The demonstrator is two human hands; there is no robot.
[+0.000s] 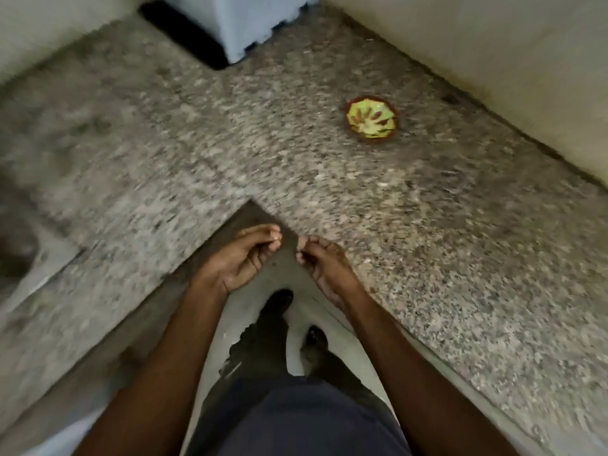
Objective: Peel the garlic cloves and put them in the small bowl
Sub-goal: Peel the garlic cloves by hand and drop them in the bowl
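Speckled stone counter [427,241], glazed bowl [371,121]

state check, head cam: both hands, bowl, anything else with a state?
left hand: fingers curled, tips pinched; what it holds is too blurred to tell
right hand: fingers curled, tips pinched; contents unclear
bowl: upright on the counter, apart from both hands; no clove visible inside
grey box: standing on the counter, far side

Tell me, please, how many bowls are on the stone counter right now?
1. The small bowl, green inside with a brown rim, stands on the right wing of the counter near the wall, far beyond both hands. The frame is blurred, so whether it holds any cloves cannot be told.
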